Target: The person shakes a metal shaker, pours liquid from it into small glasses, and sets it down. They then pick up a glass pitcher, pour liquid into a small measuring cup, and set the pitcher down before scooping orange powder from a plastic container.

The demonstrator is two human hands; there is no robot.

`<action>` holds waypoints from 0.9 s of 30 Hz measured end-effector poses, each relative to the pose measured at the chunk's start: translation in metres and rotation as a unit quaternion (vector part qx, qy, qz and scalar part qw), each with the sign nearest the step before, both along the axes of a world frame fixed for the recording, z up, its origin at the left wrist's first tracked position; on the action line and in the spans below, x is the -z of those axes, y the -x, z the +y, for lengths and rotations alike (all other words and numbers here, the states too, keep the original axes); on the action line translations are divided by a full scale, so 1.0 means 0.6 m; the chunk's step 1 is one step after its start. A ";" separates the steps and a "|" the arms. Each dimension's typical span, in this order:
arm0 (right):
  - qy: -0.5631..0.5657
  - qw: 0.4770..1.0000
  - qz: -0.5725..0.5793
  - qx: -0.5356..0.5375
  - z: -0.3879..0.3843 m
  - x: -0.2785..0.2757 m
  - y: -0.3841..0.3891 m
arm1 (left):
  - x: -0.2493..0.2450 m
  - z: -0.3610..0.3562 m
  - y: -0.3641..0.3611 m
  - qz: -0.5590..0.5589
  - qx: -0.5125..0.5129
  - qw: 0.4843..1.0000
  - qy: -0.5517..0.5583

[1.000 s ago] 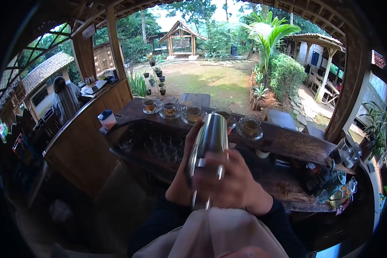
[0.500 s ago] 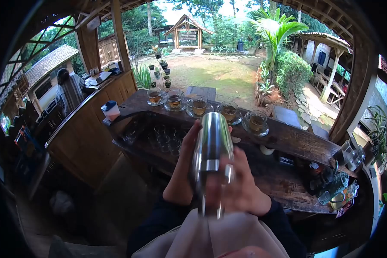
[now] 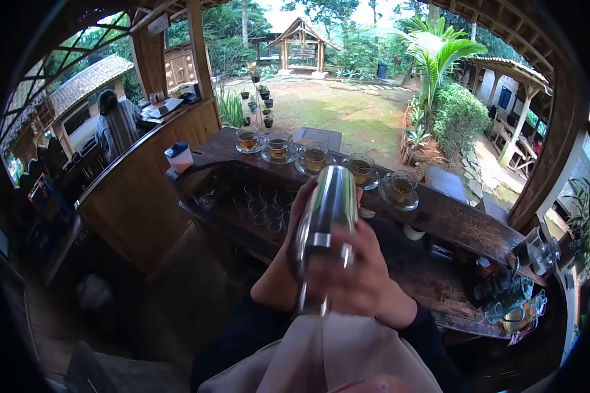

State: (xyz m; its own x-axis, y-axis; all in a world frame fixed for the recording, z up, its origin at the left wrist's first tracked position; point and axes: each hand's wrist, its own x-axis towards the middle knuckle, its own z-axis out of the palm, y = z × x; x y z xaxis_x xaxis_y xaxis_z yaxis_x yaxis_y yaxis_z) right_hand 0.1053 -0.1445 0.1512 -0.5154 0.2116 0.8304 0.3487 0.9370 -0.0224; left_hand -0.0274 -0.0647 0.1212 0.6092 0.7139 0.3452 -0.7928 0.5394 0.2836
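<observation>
Both hands grip a shiny steel cocktail shaker (image 3: 334, 200), held tilted in front of my chest. My left hand (image 3: 300, 208) wraps its far left side, mostly hidden behind the metal. My right hand (image 3: 360, 272) closes around the lower right part, its fingers smeared by motion. Just beyond the shaker, a row of glass cups with amber drink stands on saucers along the counter ledge, among them a middle cup (image 3: 313, 157) and a right-hand cup (image 3: 399, 188).
Empty glasses (image 3: 262, 213) stand on the shelf below the ledge. A jar with a dark blue lid (image 3: 179, 157) sits at the left corner. Glassware (image 3: 518, 295) crowds the right end. A person in a striped top (image 3: 117, 128) is behind the left counter (image 3: 147, 203).
The surroundings have shifted slightly right and down in view as my head turned. The shaker's lower end has moved a little up, with both hands still around it.
</observation>
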 end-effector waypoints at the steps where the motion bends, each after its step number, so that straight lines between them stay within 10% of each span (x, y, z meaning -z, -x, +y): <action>1: -0.047 0.997 0.038 -0.045 0.005 0.002 0.007 | -0.020 -0.026 -0.005 -0.078 0.011 0.996 -0.037; 5: -0.229 0.927 0.195 -0.225 0.031 0.022 0.041 | 0.022 -0.033 -0.036 -0.223 0.063 0.973 0.009; 6: -0.046 0.978 0.102 -0.174 0.063 0.083 -0.021 | 0.052 -0.010 -0.041 -0.256 0.053 0.961 0.092; 8: 0.053 0.942 0.258 -0.209 0.120 0.102 -0.016 | 0.048 0.014 -0.005 -0.046 -0.238 0.970 0.023; 11: 0.276 0.854 0.394 -0.199 0.115 0.094 -0.016 | 0.005 -0.024 0.035 0.005 -0.398 0.917 0.013; 13: 0.324 0.820 0.422 -0.211 0.097 0.080 -0.004 | -0.027 -0.073 0.036 0.019 -0.624 0.757 -0.195; 16: 0.245 0.810 0.402 -0.348 0.099 0.071 0.018 | -0.040 -0.146 0.029 -0.014 -0.658 0.655 -0.371; 18: 0.231 0.899 0.309 -0.208 0.144 0.097 0.007 | -0.032 -0.129 0.017 -0.009 -0.694 0.526 -0.492; 19: 0.381 0.855 0.322 -0.144 0.141 0.097 0.016 | -0.011 -0.101 0.027 0.082 -0.705 0.461 -0.533; 20: 0.620 0.670 0.353 -0.206 0.203 0.164 -0.003 | 0.016 -0.068 0.037 0.172 -0.704 0.392 -0.566; 23: 0.585 0.686 0.315 -0.297 0.210 0.176 0.004 | 0.047 -0.013 0.017 0.277 -0.672 0.514 -0.456; 24: 0.601 0.661 0.323 -0.313 0.223 0.184 0.015 | 0.053 -0.014 0.017 0.250 -0.707 0.485 -0.449; 27: 0.467 0.796 0.251 -0.291 0.156 0.092 0.044 | 0.016 -0.095 0.037 0.207 -0.761 0.347 -0.507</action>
State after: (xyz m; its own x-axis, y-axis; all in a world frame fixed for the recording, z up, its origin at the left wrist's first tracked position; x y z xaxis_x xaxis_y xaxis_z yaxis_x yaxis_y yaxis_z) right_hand 0.0787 -0.0507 0.0961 -0.4046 0.7039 0.5838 -0.4118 0.4298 -0.8036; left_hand -0.0493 -0.1218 0.1116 -0.0602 -0.0438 0.9972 0.2811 -0.9594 -0.0252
